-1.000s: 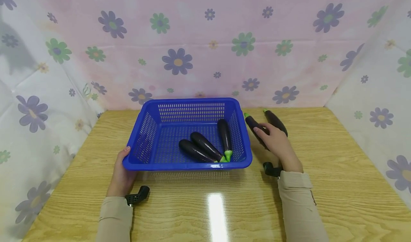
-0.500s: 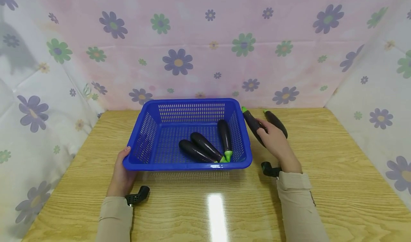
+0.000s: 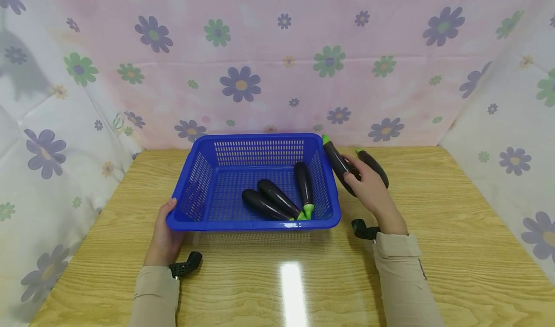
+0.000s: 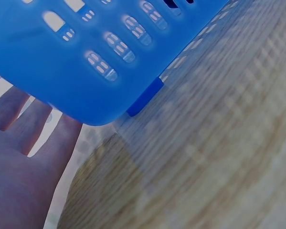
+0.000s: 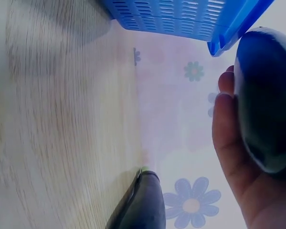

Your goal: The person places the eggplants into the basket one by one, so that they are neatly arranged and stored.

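A blue plastic basket [image 3: 253,225] with slotted walls stands on the table. My left hand [image 3: 164,235] holds its near left corner, the thumb on the rim; in the left wrist view its fingers [image 4: 61,138] reach along the outer wall. Inside lie three dark purple eggplants: one upright [image 3: 303,182] at the right and two slanting ones [image 3: 277,197]. My right hand [image 3: 368,182] grips another eggplant [image 3: 336,161] beside the basket's right wall, its green stem at rim height near the far right corner. In the right wrist view this eggplant [image 5: 267,95] is off the table.
One more eggplant [image 3: 373,165] lies on the wood-grain table [image 3: 243,288] to the right of my right hand. A flowered cloth [image 3: 277,76] hangs at the back and both sides. Each wrist carries a small black camera [image 3: 187,265].
The right hand has raised its eggplant and carried it a little left and away from me, so the stem now reaches the basket rim. The left hand and basket stay put.
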`<state>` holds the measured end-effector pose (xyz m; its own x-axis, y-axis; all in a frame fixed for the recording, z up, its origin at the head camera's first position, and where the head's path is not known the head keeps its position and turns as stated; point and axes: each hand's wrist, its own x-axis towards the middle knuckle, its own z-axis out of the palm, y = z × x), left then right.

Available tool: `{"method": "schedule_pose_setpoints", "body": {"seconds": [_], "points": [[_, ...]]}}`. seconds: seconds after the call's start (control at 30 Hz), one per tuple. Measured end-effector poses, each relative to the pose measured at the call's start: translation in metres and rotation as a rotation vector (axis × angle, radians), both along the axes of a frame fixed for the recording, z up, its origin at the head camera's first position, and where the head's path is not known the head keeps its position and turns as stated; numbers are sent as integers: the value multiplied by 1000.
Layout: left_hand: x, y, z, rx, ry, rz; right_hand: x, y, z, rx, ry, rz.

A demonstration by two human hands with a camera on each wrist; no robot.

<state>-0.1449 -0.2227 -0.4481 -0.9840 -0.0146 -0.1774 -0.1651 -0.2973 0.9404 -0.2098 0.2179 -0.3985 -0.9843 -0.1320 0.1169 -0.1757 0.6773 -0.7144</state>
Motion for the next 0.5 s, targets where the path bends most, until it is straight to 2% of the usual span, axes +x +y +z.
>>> {"method": "schedule_pose_setpoints", "body": {"seconds": [0.3,0.5], "points": [[0,0,-1,-1,9,1,2,-5,3,1,59,-37],[0,0,-1,-7,9,0,3,-9,5,-15,43,-37]]}}
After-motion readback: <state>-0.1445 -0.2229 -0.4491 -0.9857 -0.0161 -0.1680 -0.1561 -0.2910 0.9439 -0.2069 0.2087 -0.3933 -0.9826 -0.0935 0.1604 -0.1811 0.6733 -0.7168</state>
